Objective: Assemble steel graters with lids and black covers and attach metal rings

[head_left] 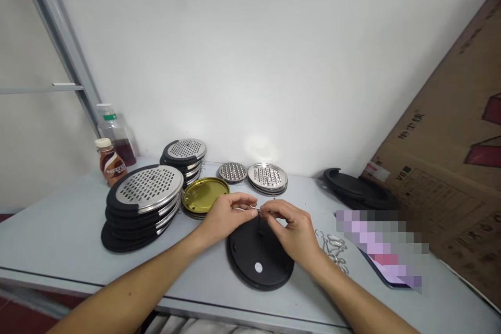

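We see our left hand and right hand pinched together on a thin wire, over the far part of a black disc on the bench. Wire loops lie right; stacked graters stand left.

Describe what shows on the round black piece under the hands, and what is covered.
The black piece bears a white dot near its closer edge; the left hand and right hand cover parts of its far side.
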A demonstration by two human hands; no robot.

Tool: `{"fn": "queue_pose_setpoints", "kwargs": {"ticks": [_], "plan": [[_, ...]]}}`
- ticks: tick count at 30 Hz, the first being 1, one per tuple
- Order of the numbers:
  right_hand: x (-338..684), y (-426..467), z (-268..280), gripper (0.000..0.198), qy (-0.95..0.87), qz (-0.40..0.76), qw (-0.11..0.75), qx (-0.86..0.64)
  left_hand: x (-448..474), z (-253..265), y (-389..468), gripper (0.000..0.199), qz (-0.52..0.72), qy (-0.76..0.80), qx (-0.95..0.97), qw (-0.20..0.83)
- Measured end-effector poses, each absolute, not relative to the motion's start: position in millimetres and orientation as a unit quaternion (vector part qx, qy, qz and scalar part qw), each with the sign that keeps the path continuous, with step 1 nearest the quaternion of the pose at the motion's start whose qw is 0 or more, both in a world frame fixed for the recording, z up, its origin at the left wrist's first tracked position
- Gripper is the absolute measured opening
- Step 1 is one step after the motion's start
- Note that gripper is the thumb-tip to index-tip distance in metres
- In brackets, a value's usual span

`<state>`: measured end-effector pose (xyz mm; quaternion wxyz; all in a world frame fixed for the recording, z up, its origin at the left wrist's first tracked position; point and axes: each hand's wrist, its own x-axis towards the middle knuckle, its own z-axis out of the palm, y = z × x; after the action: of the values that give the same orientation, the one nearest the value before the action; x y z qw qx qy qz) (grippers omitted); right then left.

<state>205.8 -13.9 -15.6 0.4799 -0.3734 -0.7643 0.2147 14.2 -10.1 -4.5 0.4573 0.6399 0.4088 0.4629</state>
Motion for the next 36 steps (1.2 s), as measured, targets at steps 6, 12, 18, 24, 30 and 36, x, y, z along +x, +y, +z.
{"fn": "queue_pose_setpoints", "kwargs": {"ticks": [6, 12, 18, 24, 30, 36], "plan": [[203, -13, -17, 0.018, -0.695, 0.335, 0.491, -0.403, 15, -7, -16, 0.012, 0.47, 0.412, 0.706, 0.334], [204, -8, -9, 0.034, -0.627, 0.547, 0.41, -0.374, 13, -6, -15, 0.011, 0.467, 0.405, 0.727, 0.298], [206, -1, -11, 0.036, -0.596, 0.585, 0.409, -0.367, 14, -9, -13, 0.01, 0.465, 0.412, 0.738, 0.266], [207, 2, -13, 0.033, -0.585, 0.59, 0.41, -0.376, 14, -11, -14, 0.013, 0.462, 0.424, 0.736, 0.254], [213, 7, -9, 0.033, -0.563, 0.562, 0.441, -0.415, 14, -11, -14, 0.012, 0.481, 0.432, 0.731, 0.217], [215, 10, -11, 0.034, -0.557, 0.553, 0.453, -0.424, 13, -8, -14, 0.002, 0.463, 0.436, 0.744, 0.205]]}}
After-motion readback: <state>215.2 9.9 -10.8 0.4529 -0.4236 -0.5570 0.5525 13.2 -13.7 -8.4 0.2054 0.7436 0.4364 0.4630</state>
